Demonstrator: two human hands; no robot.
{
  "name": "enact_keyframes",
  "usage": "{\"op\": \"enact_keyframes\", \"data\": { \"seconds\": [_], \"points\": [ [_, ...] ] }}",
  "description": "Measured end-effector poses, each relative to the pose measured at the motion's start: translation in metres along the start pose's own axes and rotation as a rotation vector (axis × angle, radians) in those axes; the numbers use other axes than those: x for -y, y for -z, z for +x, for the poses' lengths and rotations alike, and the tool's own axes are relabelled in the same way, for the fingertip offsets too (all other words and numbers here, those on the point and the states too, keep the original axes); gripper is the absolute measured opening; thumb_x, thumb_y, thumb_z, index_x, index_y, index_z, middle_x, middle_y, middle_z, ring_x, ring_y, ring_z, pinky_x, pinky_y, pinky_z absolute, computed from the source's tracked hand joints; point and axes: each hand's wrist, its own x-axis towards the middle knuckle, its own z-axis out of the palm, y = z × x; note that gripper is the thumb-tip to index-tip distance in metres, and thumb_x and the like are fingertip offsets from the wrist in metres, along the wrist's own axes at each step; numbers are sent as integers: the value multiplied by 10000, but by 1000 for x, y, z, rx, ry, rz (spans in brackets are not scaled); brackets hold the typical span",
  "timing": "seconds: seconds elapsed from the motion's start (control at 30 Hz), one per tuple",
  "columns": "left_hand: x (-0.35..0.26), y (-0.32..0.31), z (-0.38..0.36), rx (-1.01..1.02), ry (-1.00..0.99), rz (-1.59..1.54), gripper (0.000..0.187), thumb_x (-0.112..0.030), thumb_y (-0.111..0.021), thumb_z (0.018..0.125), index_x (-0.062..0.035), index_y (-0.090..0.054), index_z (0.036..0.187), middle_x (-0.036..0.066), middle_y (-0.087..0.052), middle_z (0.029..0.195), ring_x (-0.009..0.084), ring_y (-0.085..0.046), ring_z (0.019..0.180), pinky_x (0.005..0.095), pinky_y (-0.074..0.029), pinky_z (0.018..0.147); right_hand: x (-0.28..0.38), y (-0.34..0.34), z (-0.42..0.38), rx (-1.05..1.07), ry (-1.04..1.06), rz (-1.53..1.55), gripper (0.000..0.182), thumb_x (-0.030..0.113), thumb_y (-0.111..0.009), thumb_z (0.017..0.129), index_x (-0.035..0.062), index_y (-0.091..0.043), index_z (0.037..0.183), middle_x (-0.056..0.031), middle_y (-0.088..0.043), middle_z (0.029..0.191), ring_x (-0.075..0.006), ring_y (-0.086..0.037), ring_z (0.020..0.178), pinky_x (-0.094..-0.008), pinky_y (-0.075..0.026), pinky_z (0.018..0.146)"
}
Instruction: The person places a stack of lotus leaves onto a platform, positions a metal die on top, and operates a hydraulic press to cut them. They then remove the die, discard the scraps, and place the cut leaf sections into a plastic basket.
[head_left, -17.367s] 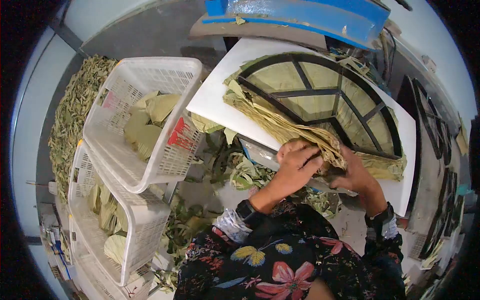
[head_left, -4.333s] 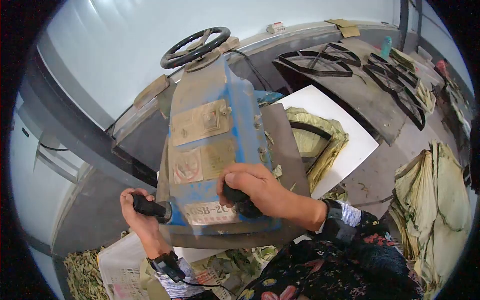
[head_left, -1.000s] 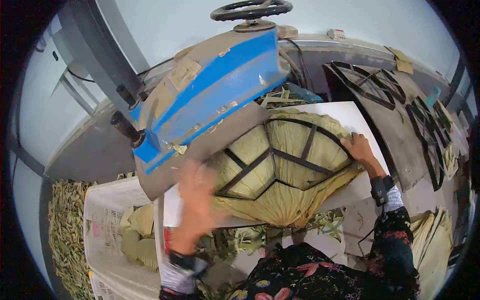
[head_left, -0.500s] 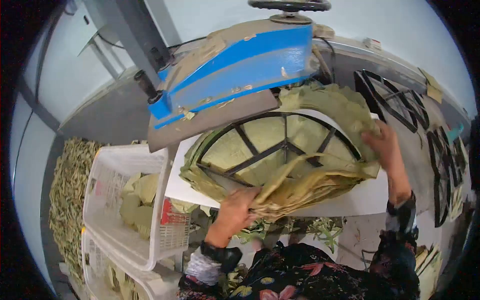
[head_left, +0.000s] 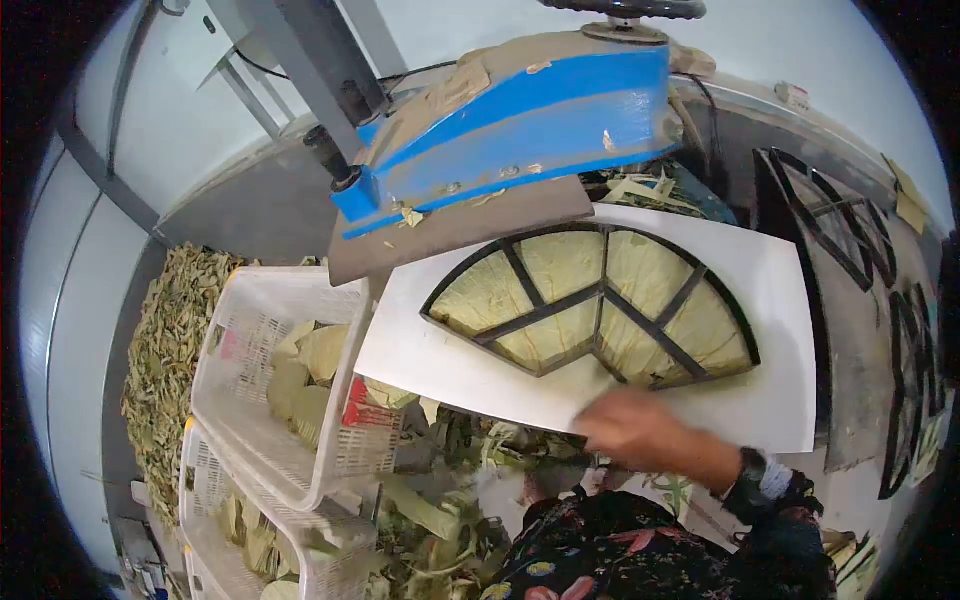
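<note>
A black fan-shaped cutting frame (head_left: pixel 600 292) lies on a white board (head_left: pixel 770 400). Pale green leaf pieces (head_left: pixel 560 262) fill its compartments, with bare board around the outside. My right hand (head_left: pixel 635 430) is over the board's front edge, just in front of the frame's lower rim. Its fingers are smeared by motion. My left hand is out of view. Blurred leaf scraps (head_left: pixel 425 510) are at the lower left, below the board.
A blue press arm (head_left: pixel 520 125) with a brown plate (head_left: pixel 460 235) overhangs the board's back left. White baskets (head_left: pixel 330 440) with cut leaves stand left, beside a leaf heap (head_left: pixel 170 370). More black frames (head_left: pixel 830 215) lie at the right.
The leaf trimmings around the frame are off the board. My right hand has moved from the board's right side to its front edge; my left hand has left the view.
</note>
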Motion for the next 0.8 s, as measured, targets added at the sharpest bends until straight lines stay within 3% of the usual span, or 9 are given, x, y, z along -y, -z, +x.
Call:
{"op": "enact_keyframes", "data": {
  "seconds": [0.07,0.1,0.13,0.17,0.33,0.47,0.57,0.73,0.8],
  "points": [
    [-57,70,14,-133,-373,92,420,-268,-701,695,-9,-516,968,134,-542,621,374,-555,579,474,-450,550,-32,12,-7,-205,-227,-142,438,154,-653,737,30,-523,1136,-143,-566,1096,-315,-541,1008,-430,-420,879],
    [-85,108,33,-402,-702,224,413,-268,-697,700,-4,-516,961,133,-536,609,374,-552,568,475,-448,543,-42,20,-4,-291,-360,-168,428,158,-659,746,20,-523,1128,-158,-557,1110,-334,-525,1028,-439,-408,895],
    [-197,209,0,-473,-578,-7,338,-259,-652,754,7,-519,914,163,-555,670,372,-561,611,469,-454,570,-50,27,2,-309,-448,-238,429,179,-656,756,16,-522,1129,-166,-552,1105,-342,-521,1013,-437,-393,899],
    [-260,268,-4,-782,-682,338,285,-202,-629,780,2,-528,951,175,-582,770,358,-576,707,448,-461,614,-55,31,6,-331,-538,-310,431,200,-652,765,12,-521,1130,-173,-547,1101,-349,-517,998,-436,-378,903],
    [-389,407,46,-1231,-968,654,470,-72,-570,739,4,-471,1193,153,-534,1145,325,-517,1052,394,-392,950,-90,14,8,-144,-616,-538,392,276,-639,750,29,-547,1040,-152,-575,977,-316,-524,923,-429,-357,845],
    [-400,427,109,-1162,-1005,847,453,-46,-508,769,-14,-466,1218,137,-543,1059,309,-527,1029,396,-399,956,-100,5,17,-107,-584,-626,269,263,-592,759,55,-551,924,-100,-602,816,-287,-554,851,-425,-360,795],
    [-406,431,88,-1052,-1040,907,449,-54,-498,776,-35,-465,1223,139,-540,980,313,-541,974,403,-418,926,-89,1,12,-35,-564,-706,178,205,-549,768,66,-541,879,-91,-606,783,-276,-571,805,-413,-374,776],
    [-385,413,62,-1007,-1168,1024,348,-104,-522,774,-256,-588,1080,70,-530,816,254,-555,840,403,-434,806,-46,-9,-4,-55,-522,-655,95,151,-508,756,84,-521,822,-87,-611,762,-258,-595,759,-382,-393,751],
    [-384,412,49,-866,-1176,995,361,-95,-521,772,-236,-573,1101,83,-528,833,260,-557,864,402,-410,821,-34,-10,-5,-14,-552,-617,103,158,-525,757,82,-524,827,-89,-613,753,-262,-599,752,-389,-395,762]
  ]
}}
